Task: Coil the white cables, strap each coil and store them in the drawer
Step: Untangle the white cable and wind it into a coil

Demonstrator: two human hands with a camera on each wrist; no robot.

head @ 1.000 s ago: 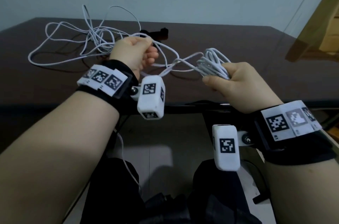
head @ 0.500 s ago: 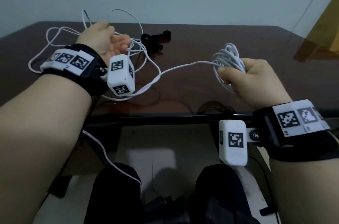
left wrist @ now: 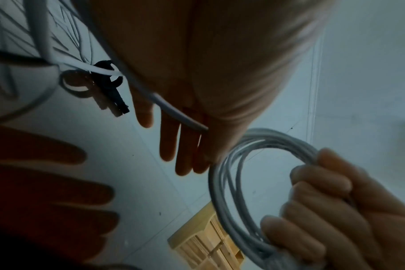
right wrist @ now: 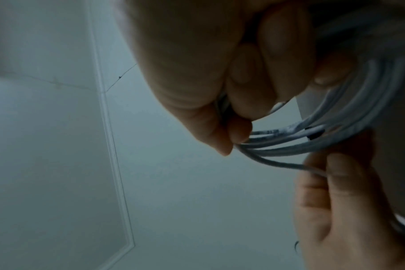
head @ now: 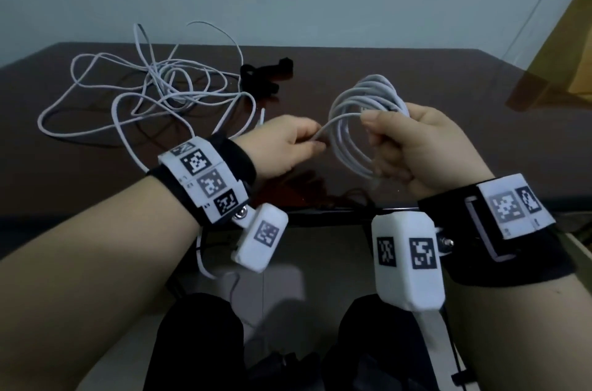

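Note:
My right hand (head: 413,140) grips a coil of white cable (head: 350,121) of several loops, held upright above the front edge of the dark table (head: 416,76). My left hand (head: 288,147) pinches the free strand of that cable (head: 323,134) right beside the coil. In the left wrist view the strand (left wrist: 173,109) runs under my left palm and the coil (left wrist: 224,182) hangs in the right hand's fingers (left wrist: 312,210). In the right wrist view the loops (right wrist: 335,131) pass through my curled right fingers (right wrist: 250,76). A loose tangle of white cable (head: 153,86) lies at the table's back left.
Black straps (head: 262,76) lie on the table behind my hands, near the tangle. A wooden drawer unit (head: 563,63) stands off the table's right edge, also seen as the wooden drawer unit (left wrist: 210,243). My knees are below the table's front edge.
My left hand came from the far left back to the coil, bringing the free strand with it. The stretched cable between the hands is gone; another loop lies on the coil.

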